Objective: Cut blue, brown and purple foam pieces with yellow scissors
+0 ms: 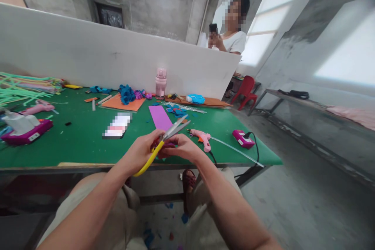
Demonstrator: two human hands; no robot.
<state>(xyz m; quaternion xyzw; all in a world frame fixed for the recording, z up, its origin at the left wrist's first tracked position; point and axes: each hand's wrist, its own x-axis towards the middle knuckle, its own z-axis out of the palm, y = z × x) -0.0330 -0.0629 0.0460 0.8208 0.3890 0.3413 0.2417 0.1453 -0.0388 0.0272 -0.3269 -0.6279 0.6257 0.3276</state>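
In the head view my left hand (pixel 142 151) is closed around yellow-handled scissors (pixel 150 159), with their parted blades pointing up and to the right. My right hand (pixel 183 147) is closed beside it, its fingers pinching a small purple piece (pixel 169 145) that is partly hidden behind fingers and scissors. Both hands meet above the table's front edge. Just beyond them lies a purple sheet (pixel 160 117) of foam or paper. A pink hot glue gun (pixel 201 139) rests to the right of my right hand.
The green table (pixel 82 144) bears a phone (pixel 117 125), an orange sheet (pixel 123 106) with blue curled pieces (pixel 127 94), a pink bottle (pixel 161 82) and magenta power strips (pixel 243 139). A white panel (pixel 102 52) stands behind. Beyond it, a person (pixel 234 39) holds a phone.
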